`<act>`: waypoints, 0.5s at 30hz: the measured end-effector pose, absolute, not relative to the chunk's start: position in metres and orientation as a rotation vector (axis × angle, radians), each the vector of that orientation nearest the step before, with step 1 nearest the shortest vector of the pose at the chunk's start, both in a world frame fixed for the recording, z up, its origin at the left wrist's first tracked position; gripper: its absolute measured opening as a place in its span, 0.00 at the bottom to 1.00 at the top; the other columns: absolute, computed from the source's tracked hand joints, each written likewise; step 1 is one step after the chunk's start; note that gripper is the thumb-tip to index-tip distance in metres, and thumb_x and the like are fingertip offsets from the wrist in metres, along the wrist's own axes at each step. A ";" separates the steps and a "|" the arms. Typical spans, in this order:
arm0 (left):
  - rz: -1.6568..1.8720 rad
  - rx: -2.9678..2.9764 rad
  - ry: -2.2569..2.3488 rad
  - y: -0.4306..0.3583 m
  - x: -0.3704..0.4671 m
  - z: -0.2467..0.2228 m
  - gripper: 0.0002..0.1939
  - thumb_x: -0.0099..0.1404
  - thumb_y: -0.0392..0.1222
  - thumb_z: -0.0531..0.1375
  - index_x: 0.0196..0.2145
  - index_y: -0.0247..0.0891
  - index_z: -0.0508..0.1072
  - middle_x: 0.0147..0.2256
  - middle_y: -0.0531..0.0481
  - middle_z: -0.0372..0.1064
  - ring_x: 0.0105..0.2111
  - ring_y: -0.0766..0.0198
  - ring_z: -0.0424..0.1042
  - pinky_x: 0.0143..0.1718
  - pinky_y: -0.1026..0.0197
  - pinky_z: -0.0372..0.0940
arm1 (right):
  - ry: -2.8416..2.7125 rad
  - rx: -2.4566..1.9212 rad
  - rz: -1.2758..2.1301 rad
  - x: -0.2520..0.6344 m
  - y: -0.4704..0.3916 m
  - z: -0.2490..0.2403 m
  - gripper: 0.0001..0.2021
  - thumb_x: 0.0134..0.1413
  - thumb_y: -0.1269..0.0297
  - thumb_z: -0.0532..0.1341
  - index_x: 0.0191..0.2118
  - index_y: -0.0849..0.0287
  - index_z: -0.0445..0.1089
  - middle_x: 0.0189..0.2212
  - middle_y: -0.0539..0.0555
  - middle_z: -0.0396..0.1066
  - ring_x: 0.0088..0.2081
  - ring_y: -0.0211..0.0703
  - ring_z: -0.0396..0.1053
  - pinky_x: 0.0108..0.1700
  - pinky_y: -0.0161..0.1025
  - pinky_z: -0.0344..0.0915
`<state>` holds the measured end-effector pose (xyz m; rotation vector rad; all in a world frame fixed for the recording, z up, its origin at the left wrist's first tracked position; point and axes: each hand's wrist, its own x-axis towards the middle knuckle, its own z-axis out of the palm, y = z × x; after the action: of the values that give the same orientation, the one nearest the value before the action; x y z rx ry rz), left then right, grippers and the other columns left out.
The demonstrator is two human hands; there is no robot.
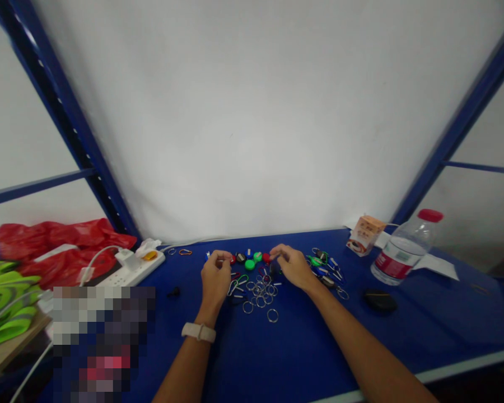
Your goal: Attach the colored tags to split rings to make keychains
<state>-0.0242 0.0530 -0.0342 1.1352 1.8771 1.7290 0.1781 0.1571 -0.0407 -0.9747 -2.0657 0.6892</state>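
Note:
My left hand [215, 279], with a pale wristband, has its thumb and fingers pinched together beside a red round piece [232, 259]. What the pinch holds, if anything, is too small to tell. Across from it, my right hand [294, 267] curls its fingers next to another red round piece [266, 258]; its fingertips partly hide what is there. Between the hands lie green round pieces [250, 265] and a black one [241, 258]. Nearer to me are several loose metal split rings [260, 291] and small carabiners [237, 284].
Right of my right hand is a cluster of assembled key-clip pieces [325, 272]. Farther right are a black pouch-like object [380, 300], a small box [364, 235] and a water bottle [403, 249]. A power strip [138, 268] and red plastic bags [67, 252] lie left on the blue table [252, 358].

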 end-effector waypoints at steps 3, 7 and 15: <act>1.687 1.224 1.830 0.053 -0.021 -0.033 0.09 0.55 0.31 0.53 0.29 0.37 0.72 0.28 0.52 0.73 0.28 0.65 0.71 0.31 0.64 0.64 | -2.078 -0.908 0.596 0.176 0.150 -0.036 0.12 0.49 0.75 0.54 0.35 0.58 0.72 0.32 0.52 0.75 0.33 0.41 0.67 0.40 0.38 0.62; 1.618 1.404 1.776 0.052 -0.016 -0.033 0.11 0.56 0.29 0.52 0.30 0.37 0.73 0.31 0.51 0.75 0.33 0.64 0.73 0.38 0.62 0.65 | -2.186 -0.764 0.606 0.177 0.144 -0.028 0.09 0.51 0.74 0.55 0.33 0.58 0.72 0.31 0.51 0.75 0.32 0.39 0.66 0.40 0.37 0.60; 1.406 1.699 1.692 0.047 -0.008 -0.034 0.16 0.56 0.25 0.52 0.37 0.38 0.73 0.32 0.52 0.76 0.32 0.66 0.74 0.35 0.63 0.63 | -2.530 -0.702 1.025 0.195 0.140 -0.011 0.15 0.46 0.52 0.68 0.35 0.59 0.76 0.26 0.48 0.66 0.27 0.35 0.60 0.29 0.32 0.55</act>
<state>-0.0085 0.0472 -0.0338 1.6989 1.6918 1.4064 0.1954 0.1404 -0.0115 -0.7017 -2.5298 1.0254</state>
